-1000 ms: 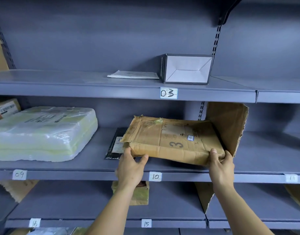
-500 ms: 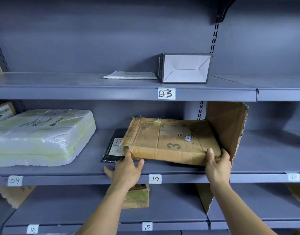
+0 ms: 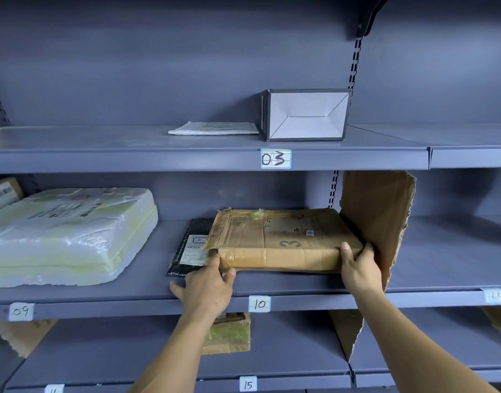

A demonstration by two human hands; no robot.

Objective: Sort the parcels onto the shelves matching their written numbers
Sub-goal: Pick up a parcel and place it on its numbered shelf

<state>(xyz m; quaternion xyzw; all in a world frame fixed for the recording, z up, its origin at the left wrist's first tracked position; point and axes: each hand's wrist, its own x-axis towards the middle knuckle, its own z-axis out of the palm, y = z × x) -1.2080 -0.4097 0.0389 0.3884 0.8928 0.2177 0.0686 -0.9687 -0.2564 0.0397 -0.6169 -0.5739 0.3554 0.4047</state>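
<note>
A flat brown cardboard parcel [image 3: 280, 236] with a "3" written on its top lies on the middle shelf, above the label "10" [image 3: 259, 304]. Its left end overlaps a black mailer [image 3: 192, 251]. My left hand [image 3: 206, 290] touches the parcel's front left corner with thumb and forefinger, its other fingers spread over the shelf edge. My right hand [image 3: 357, 268] grips the front right corner, thumb on top. The label "03" [image 3: 275, 158] is on the shelf above.
A torn cardboard divider [image 3: 377, 211] stands right of the parcel. A large plastic-wrapped bundle [image 3: 65, 234] lies at the left above label "09" [image 3: 20, 311]. On shelf 03 sit a white mailer [image 3: 214, 128] and a grey box [image 3: 306, 114]. A small parcel [image 3: 229, 333] lies below.
The parcel has come down and gone further onto shelf 10. My left hand has loosened from its grip and spread its fingers. My right hand has stayed on the right corner.
</note>
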